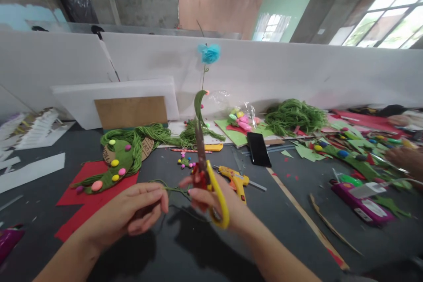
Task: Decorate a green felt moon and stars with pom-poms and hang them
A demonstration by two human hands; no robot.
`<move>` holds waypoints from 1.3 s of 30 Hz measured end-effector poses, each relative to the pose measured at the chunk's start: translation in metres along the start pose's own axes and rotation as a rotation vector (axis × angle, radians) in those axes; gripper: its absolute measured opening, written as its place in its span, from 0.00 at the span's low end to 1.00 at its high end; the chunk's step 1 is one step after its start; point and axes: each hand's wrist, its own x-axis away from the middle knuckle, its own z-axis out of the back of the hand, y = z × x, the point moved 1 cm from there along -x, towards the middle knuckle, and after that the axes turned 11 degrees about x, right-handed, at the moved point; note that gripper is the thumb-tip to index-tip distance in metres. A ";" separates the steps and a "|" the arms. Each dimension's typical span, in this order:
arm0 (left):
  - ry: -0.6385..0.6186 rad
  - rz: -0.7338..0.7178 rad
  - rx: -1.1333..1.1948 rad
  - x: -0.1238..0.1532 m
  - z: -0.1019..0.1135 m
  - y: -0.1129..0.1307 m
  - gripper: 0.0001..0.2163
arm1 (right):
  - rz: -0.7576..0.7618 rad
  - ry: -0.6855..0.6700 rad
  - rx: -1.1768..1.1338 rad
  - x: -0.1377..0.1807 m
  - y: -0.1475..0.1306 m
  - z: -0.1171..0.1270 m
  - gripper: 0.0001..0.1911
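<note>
My left hand (143, 207) is pinched at the fingertips on a thin strand of green yarn (175, 188), which stretches across to my right hand. My right hand (214, 202) holds a pair of scissors (218, 196) with yellow and red handles, blades pointing up and away. Its fingertips also lie close to the yarn; whether they grip it is unclear. Behind the scissors stands a stem with a blue flower (209, 54) and a curved green leaf (199, 105). Left of it lies a green felt piece (115, 163) with coloured pompoms, on green yarn and red paper (86, 216).
A yellow glue gun (233, 176) and a black phone (258, 149) lie beyond my right hand. A small pompom piece (185, 161) is near the scissors. Farther right are a green yarn heap (295, 116), a purple packet (361, 202) and another person's hand (405, 161).
</note>
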 end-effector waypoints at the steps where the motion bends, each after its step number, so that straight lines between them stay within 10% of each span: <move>1: -0.025 0.019 0.033 0.002 -0.003 0.002 0.15 | 0.006 -0.053 -0.020 -0.002 -0.001 -0.015 0.19; 11: 0.069 0.006 0.190 0.020 0.027 -0.012 0.11 | -0.039 -0.012 0.125 0.008 -0.006 -0.023 0.10; 20: 0.077 -0.130 -0.007 -0.008 0.004 -0.010 0.07 | -0.017 0.090 0.145 -0.007 -0.018 -0.032 0.11; 31: 0.207 -0.160 0.535 -0.014 0.025 -0.025 0.04 | -0.140 0.148 0.028 -0.010 0.027 -0.045 0.10; 39: 0.161 -0.059 0.444 -0.035 0.029 -0.031 0.06 | -0.073 0.212 -0.024 -0.032 0.033 -0.037 0.12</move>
